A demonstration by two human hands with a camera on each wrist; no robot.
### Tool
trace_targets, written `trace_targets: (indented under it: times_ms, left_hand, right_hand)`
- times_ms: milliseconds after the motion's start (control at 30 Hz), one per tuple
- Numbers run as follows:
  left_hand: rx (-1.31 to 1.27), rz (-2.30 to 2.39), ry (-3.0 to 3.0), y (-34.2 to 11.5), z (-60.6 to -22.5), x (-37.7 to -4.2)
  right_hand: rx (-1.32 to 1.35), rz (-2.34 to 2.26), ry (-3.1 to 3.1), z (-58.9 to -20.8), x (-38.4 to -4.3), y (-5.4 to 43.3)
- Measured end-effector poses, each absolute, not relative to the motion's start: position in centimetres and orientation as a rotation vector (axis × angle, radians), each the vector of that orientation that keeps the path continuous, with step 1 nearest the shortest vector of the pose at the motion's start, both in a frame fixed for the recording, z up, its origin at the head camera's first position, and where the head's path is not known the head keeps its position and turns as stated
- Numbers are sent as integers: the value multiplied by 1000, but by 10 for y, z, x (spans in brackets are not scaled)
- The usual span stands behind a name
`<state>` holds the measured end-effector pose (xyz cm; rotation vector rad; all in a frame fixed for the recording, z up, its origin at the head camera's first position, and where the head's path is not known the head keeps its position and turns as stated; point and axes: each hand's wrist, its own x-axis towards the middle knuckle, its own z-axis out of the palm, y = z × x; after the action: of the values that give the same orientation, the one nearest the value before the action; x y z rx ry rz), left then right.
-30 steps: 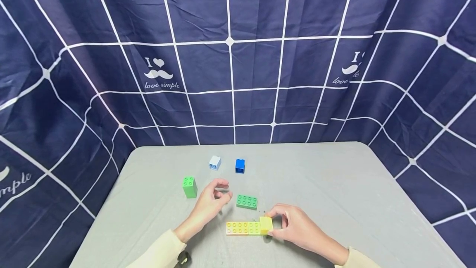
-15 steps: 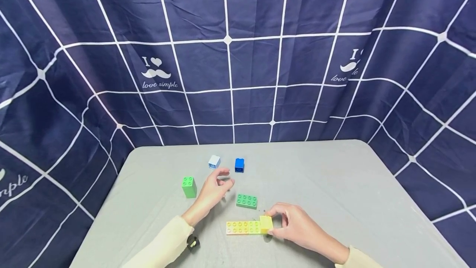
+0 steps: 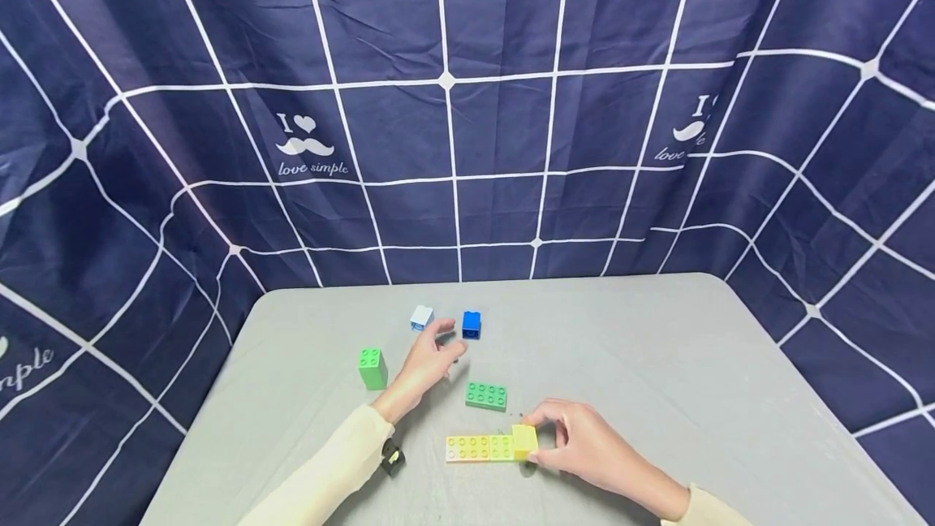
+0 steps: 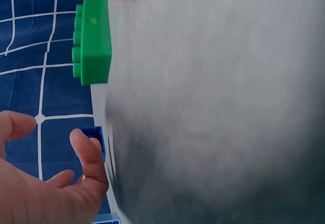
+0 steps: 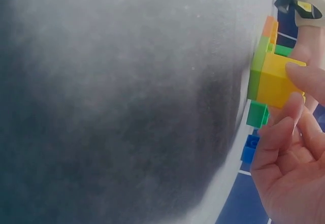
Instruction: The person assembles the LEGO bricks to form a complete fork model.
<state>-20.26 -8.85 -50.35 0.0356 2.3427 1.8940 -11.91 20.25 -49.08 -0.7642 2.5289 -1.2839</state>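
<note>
My left hand (image 3: 422, 364) reaches over the table with its thumb and fingers apart and nothing between them. Just beyond its fingertips lies a blue brick (image 3: 471, 325), its hollow underside facing me. A pale blue brick (image 3: 421, 318) sits close behind that hand. With thumb and fingers, my right hand (image 3: 580, 443) pinches a yellow brick (image 3: 524, 442), which sits on the right end of a flat row. That row joins a lime brick (image 3: 501, 448) to an orange brick (image 5: 269, 27), whose colour looks washed out in the head view.
A dark green brick (image 3: 485, 396) lies studs up behind the row. Left of my left forearm stands a tall light green brick (image 3: 373, 368). The grey table (image 3: 657, 364) ends against a navy checked curtain (image 3: 497, 128) at the back and sides.
My left hand has moved forward and slightly right, from beside the dark green brick to near the blue brick. My right hand stays on the yellow brick.
</note>
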Motion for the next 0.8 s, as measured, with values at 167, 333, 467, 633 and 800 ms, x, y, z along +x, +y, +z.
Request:
trace_targets:
  times_ms: [167, 333, 467, 633, 800]
  left_hand:
    - [46, 1836, 2381, -87, -507, -212]
    - [20, 1876, 2335, -87, -510, -221]
    - [-10, 1928, 2295, -85, -512, -228]
    - [-37, 1970, 2260, -81, -513, -235]
    - [-36, 1977, 2241, -78, -512, -241]
  right_hand:
    - [-760, -1282, 2524, -490, -119, 203]
    - [-761, -1280, 2526, -489, -120, 203]
    - [-760, -1287, 2532, -490, -119, 202]
    - [-742, -1291, 2522, -491, -119, 202]
    - [-736, -1302, 2512, -492, -120, 201]
